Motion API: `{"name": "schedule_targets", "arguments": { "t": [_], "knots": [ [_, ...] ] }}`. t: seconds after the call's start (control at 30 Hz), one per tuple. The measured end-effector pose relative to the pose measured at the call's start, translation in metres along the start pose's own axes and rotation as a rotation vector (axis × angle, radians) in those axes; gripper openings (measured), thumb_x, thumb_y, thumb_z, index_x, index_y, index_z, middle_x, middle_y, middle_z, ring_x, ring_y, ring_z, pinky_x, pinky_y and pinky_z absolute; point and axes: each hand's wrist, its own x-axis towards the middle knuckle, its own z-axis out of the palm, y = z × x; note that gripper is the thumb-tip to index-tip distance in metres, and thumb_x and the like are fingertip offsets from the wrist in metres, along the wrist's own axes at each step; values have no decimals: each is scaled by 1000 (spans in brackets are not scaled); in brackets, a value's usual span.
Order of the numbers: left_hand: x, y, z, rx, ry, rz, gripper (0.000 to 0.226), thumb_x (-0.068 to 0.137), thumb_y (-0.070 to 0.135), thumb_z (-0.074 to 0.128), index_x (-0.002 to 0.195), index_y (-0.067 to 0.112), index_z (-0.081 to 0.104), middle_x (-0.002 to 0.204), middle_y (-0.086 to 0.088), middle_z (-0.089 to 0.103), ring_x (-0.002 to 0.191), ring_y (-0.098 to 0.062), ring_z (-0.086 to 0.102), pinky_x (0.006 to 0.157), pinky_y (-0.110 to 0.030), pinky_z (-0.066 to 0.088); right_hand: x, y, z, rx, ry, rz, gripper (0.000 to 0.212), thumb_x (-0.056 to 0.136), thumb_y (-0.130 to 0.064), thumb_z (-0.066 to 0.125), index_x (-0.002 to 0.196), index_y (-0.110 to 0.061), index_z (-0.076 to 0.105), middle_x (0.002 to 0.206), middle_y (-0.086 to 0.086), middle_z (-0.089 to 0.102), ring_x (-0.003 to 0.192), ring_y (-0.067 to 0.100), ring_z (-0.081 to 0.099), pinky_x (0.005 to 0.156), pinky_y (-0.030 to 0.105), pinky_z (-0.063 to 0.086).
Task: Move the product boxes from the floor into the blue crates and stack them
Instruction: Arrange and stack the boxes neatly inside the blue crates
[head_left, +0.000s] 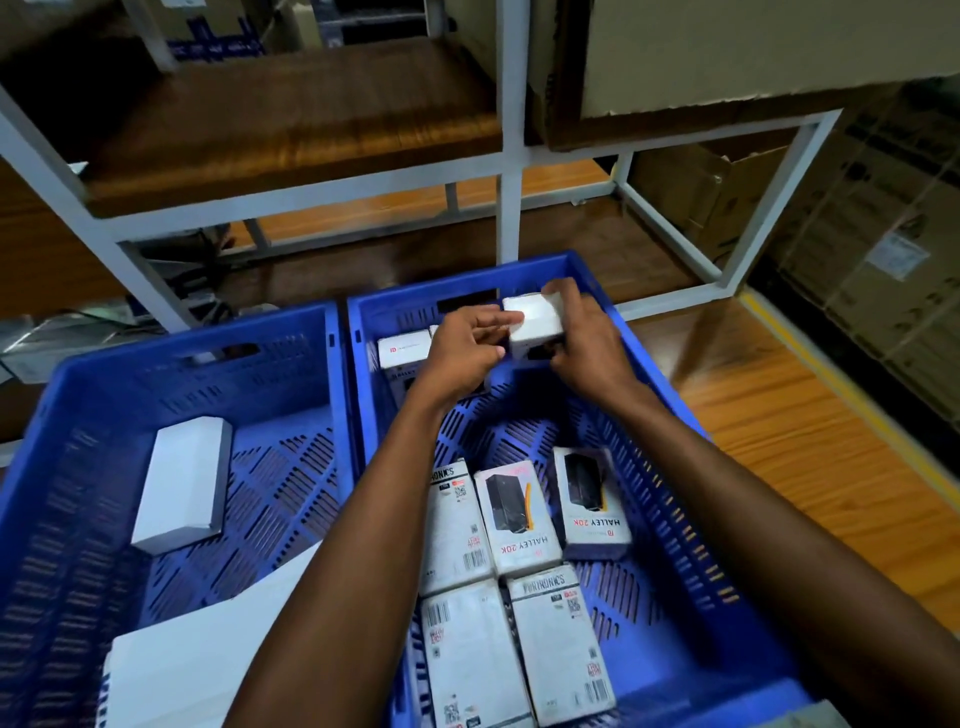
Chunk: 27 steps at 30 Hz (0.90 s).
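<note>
Two hands hold one small white carton over the far end of the right-hand crate.

Two blue slotted plastic crates stand side by side. The left hand and right hand both grip the small white product box, fingers curled round its ends, above the right blue crate. Five printed white product boxes lie flat at the near end of that crate, three in one row and two nearer; at least two more white boxes sit in its far left corner. The left blue crate holds one plain white box and a larger white piece at its near edge. The crates rest on an orange-brown wood-look floor with a yellow line, below a white metal rack; brown cardboard cartons stand at the right.
</note>
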Motion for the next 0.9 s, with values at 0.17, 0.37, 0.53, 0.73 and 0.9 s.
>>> {"name": "schedule_targets", "arguments": {
  "t": [0.17, 0.37, 0.53, 0.73, 0.9],
  "knots": [
    [-4, -3, 0, 173, -43, -42, 53, 75, -6, 52, 124, 3, 69, 129, -7, 62, 117, -17, 60, 107, -28, 46, -1, 3, 44, 129, -69, 188, 61, 83, 2, 66, 139, -16, 49, 139, 20, 37, 110, 43, 59, 95, 44, 51],
    [-6, -10, 3, 718, -356, -145, 70, 88, 0, 51, 155, 2, 33, 166, -12, 24, 154, -26, 22, 124, -41, 22, 0, 23, 57, 244, -276, 187, 93, 78, 12, 58, 161, -18, 28, 164, 10, 26, 147, 29, 37, 114, 28, 37],
    [-8, -19, 14, 1090, -480, -155, 78, 98, 11, 41, 161, 10, -6, 169, 0, -16, 155, -16, -19, 124, -53, -13, 1, 24, 52, 162, -403, 146, 109, 81, 9, 59, 164, -27, 0, 172, 7, 0, 159, 25, 9, 124, 44, 27],
    [-7, -15, 18, 1013, -405, 2, 46, 94, 8, 49, 140, 4, 54, 171, -8, 5, 157, -25, -12, 124, -47, -15, 0, -7, 23, -76, -395, 293, 122, 89, -6, 71, 157, -32, -27, 167, 28, -9, 134, 50, 49, 96, 48, 48],
    [-14, -8, 15, 689, -241, 36, 51, 83, -4, 46, 122, 18, 71, 155, -11, 46, 153, -27, 25, 125, -40, 22, -15, -10, -4, -507, -977, 198, 107, 68, -45, 91, 155, -22, 34, 148, 10, 54, 125, 29, 60, 101, 39, 52]
  ]
}}
